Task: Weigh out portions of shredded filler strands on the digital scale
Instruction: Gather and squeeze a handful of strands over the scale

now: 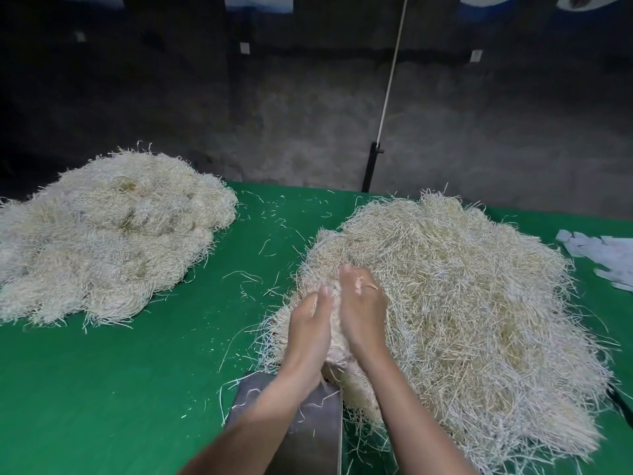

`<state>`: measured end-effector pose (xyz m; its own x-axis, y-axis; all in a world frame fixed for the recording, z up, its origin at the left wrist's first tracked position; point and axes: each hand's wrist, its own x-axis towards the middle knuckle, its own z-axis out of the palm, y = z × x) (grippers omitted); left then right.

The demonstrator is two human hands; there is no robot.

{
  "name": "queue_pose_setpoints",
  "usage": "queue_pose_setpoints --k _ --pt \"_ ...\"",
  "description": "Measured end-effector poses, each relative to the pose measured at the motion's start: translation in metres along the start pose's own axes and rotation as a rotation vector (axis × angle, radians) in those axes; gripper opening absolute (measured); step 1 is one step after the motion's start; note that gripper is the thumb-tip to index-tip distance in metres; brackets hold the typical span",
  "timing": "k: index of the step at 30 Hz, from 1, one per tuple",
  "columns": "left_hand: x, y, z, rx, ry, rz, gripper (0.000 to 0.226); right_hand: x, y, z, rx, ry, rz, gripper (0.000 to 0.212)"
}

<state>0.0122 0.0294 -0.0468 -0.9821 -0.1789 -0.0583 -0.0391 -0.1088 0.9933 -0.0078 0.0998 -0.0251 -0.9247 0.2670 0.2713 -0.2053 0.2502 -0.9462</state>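
A big loose heap of pale shredded filler strands [462, 303] covers the right half of the green table. My left hand [310, 327] and my right hand [361, 306] are side by side at the heap's left edge, palms facing each other, pressing a bunch of strands [337, 332] between them. Below my wrists lies the grey metal platform of the scale [318, 430], partly hidden by my forearms, with a few stray strands on it. Its display is out of sight.
A second pile of bundled strands [109, 234] sits at the table's far left. White paper slips [603, 255] lie at the right edge. A black post with a white cord [371, 166] stands behind the green table [137, 389]. Loose strands are scattered between the piles.
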Motion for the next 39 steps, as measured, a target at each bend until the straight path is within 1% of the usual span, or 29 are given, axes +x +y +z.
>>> queue_pose_setpoints --k 1,2,3,5,7,9,11,13,14,15,17,18,19,20,22,23,24,25,26,27,28,29,30,31,32,33,35,37,39 --pt "0.002 0.007 0.001 -0.055 -0.026 -0.038 0.033 0.001 0.0 0.001 0.022 0.017 0.018 0.035" --pt "0.01 0.012 -0.001 -0.146 -0.024 -0.091 0.018 -0.004 0.001 0.006 0.04 0.032 0.016 0.036" --pt "0.017 0.018 -0.004 -0.219 0.029 -0.139 0.016 -0.014 0.002 0.012 0.005 0.025 -0.026 0.036" --pt "0.023 0.023 -0.01 -0.228 0.137 -0.207 0.022 -0.03 -0.002 0.019 -0.077 -0.04 -0.135 0.038" --pt "0.014 0.022 -0.006 -0.221 0.085 -0.255 0.019 -0.022 -0.005 0.013 0.0 -0.079 -0.075 0.037" --pt "0.008 0.022 0.0 -0.137 0.017 -0.298 0.041 -0.01 -0.003 0.004 0.065 -0.046 0.016 0.029" --pt "0.014 0.029 -0.003 -0.099 0.011 -0.221 0.037 -0.017 -0.001 0.007 0.007 0.005 -0.049 0.033" --pt "0.021 0.033 -0.008 -0.101 0.076 -0.131 0.042 -0.037 0.0 0.021 -0.008 -0.012 -0.142 0.039" --pt "0.021 0.031 -0.01 -0.087 0.081 -0.134 0.046 -0.041 0.003 0.024 -0.012 -0.035 -0.14 0.04" --pt "0.017 0.029 -0.01 -0.062 0.054 -0.18 0.051 -0.039 0.005 0.021 -0.005 -0.044 -0.105 0.038" --pt "0.013 0.021 -0.008 0.016 -0.042 -0.293 0.067 -0.02 0.007 0.007 -0.03 -0.054 -0.023 0.023" --pt "0.012 0.018 -0.006 0.085 -0.056 -0.299 0.071 -0.011 0.008 0.0 -0.033 -0.081 0.021 0.011" --pt "0.011 0.02 -0.007 0.165 -0.048 -0.234 0.07 -0.005 0.008 -0.004 0.012 -0.126 0.051 0.015" --pt "0.013 0.024 -0.008 0.252 -0.055 -0.098 0.063 -0.003 0.006 -0.006 0.116 -0.191 0.086 0.029" --pt "0.017 0.037 -0.007 0.373 -0.054 0.123 0.039 -0.005 -0.001 -0.001 0.325 -0.378 0.177 0.049" --pt "0.022 0.037 -0.007 0.382 -0.024 0.196 0.039 -0.007 -0.004 0.003 0.349 -0.443 0.195 0.057" --pt "0.028 0.035 -0.006 0.37 0.016 0.234 0.045 -0.011 -0.005 0.007 0.318 -0.467 0.191 0.056" --pt "0.032 0.034 -0.004 0.308 0.08 0.228 0.058 -0.012 -0.004 0.009 0.259 -0.422 0.177 0.046" --pt "0.034 0.033 -0.004 0.236 0.127 0.184 0.069 -0.013 -0.005 0.009 0.209 -0.326 0.171 0.035" --pt "0.035 0.033 -0.004 0.122 0.127 0.071 0.077 -0.01 -0.004 0.007 0.211 -0.252 0.19 0.03" --pt "0.035 0.031 -0.006 -0.017 0.076 -0.103 0.081 -0.006 -0.003 0.005 0.259 -0.205 0.245 0.031" --pt "0.032 0.027 -0.009 -0.158 -0.009 -0.278 0.084 0.0 -0.004 0.004 0.367 -0.173 0.33 0.035" --pt "0.026 0.024 -0.012 -0.239 -0.079 -0.373 0.083 0.006 -0.003 0.003 0.483 -0.117 0.409 0.041" --pt "0.018 0.019 -0.011 -0.273 -0.13 -0.39 0.081 0.01 -0.002 0.003 0.533 -0.041 0.45 0.05" --pt "0.008 0.016 -0.008 -0.293 -0.147 -0.373 0.08 0.012 0.0 0.003 0.51 0.017 0.43 0.051" --pt "0.004 0.012 -0.005 -0.322 -0.145 -0.36 0.079 0.011 0.002 0.004 0.439 0.051 0.355 0.04" --pt "0.006 0.012 -0.002 -0.432 -0.101 -0.341 0.073 -0.002 0.009 0.006 0.203 0.059 0.141 0.008" --pt "0.015 0.021 -0.005 -0.461 0.032 -0.326 0.062 -0.024 0.021 0.011 0.028 0.029 -0.081 0.014" --pt "0.024 0.023 -0.008 -0.329 0.164 -0.236 0.053 -0.041 0.025 0.019 -0.104 0.002 -0.272 0.006"
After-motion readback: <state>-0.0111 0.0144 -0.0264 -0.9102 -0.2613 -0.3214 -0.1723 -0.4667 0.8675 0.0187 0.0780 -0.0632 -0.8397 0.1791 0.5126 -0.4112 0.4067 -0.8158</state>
